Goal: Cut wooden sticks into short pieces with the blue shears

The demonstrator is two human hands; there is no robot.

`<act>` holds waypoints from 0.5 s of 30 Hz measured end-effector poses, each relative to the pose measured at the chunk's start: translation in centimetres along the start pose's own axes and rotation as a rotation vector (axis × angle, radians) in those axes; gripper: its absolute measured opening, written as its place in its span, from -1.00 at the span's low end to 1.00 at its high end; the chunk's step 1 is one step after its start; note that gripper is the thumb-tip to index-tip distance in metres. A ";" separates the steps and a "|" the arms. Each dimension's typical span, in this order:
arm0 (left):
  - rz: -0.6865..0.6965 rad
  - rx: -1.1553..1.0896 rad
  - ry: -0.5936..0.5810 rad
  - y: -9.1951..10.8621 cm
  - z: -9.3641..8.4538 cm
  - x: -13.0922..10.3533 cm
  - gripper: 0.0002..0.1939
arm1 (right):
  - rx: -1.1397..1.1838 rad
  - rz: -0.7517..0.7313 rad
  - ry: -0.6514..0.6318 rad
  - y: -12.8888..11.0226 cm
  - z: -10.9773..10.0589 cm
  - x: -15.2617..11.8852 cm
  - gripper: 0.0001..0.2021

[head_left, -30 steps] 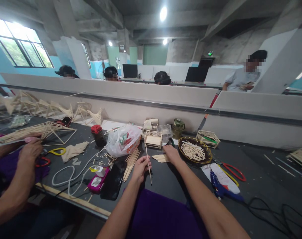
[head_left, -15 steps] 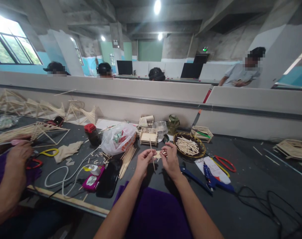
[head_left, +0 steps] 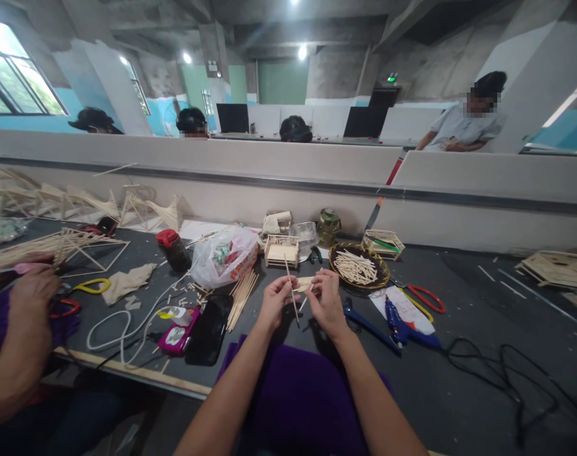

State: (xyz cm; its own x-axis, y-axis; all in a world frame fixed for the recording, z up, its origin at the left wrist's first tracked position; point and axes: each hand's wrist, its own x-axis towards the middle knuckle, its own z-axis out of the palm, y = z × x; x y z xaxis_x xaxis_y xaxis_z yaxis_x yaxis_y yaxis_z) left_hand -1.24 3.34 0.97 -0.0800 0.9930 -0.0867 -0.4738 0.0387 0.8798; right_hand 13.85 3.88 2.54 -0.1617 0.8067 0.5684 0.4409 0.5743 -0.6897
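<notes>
My left hand [head_left: 273, 304] pinches a long thin wooden stick [head_left: 296, 310] that slants past the fingertips. Opposite it, my right hand [head_left: 328, 307] has its thumb and fingers closed on a shorter pale stick [head_left: 303, 302]. Just beyond the fingertips, between the two hands, is a small flat piece of wooden sticks [head_left: 304, 284]; whether it lies on the table or is held I cannot tell. Further back stands a small wooden stick model [head_left: 282, 251]. A round basket [head_left: 387, 273] of short sticks is to the right of my right hand.
A blue glue gun [head_left: 396, 323], red-handled scissors [head_left: 428, 299] and a dark cable lie to the right. Leftward are long sticks [head_left: 243, 297], a black phone [head_left: 208, 332], a plastic bag [head_left: 221, 259] and a red-lidded jar [head_left: 173, 252]. A co-worker's hand [head_left: 34, 297] works at far left.
The view has tilted down slightly. My right hand's fingers have drawn together, and a short stick now shows at its fingertips. My left hand keeps its pinch on the long stick.
</notes>
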 end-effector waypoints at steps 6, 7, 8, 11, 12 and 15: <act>-0.088 0.047 -0.061 -0.9 0.4 -0.4 -0.54 | -0.149 -0.027 -0.214 0.1 0.9 -0.6 -0.56; -0.114 0.038 -0.068 -1.2 0.5 -0.4 -0.55 | -0.187 -0.036 -0.252 0.2 1.1 -0.7 -0.49; -0.144 0.025 -0.077 -1.5 0.5 -0.5 -0.55 | -0.223 -0.048 -0.289 0.2 1.2 -0.8 -0.41; -0.220 -0.003 -0.102 -1.9 0.4 -0.6 -0.56 | -0.297 -0.080 -0.359 0.3 1.5 -1.1 -0.24; -0.220 -0.003 -0.097 -1.9 0.4 -0.6 -0.57 | -0.300 -0.084 -0.362 0.3 1.5 -1.1 -0.22; -0.128 0.022 -0.061 -1.2 0.5 -0.4 -0.59 | -0.247 -0.047 -0.261 0.3 1.1 -1.0 -0.27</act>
State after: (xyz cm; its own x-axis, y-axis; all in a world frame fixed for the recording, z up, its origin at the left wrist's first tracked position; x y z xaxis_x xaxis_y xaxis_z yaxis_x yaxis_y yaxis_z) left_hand -0.19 2.92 0.23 0.0334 0.9847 -0.1709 -0.4577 0.1671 0.8733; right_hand 13.11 3.41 1.30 -0.3928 0.8068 0.4414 0.6227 0.5865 -0.5180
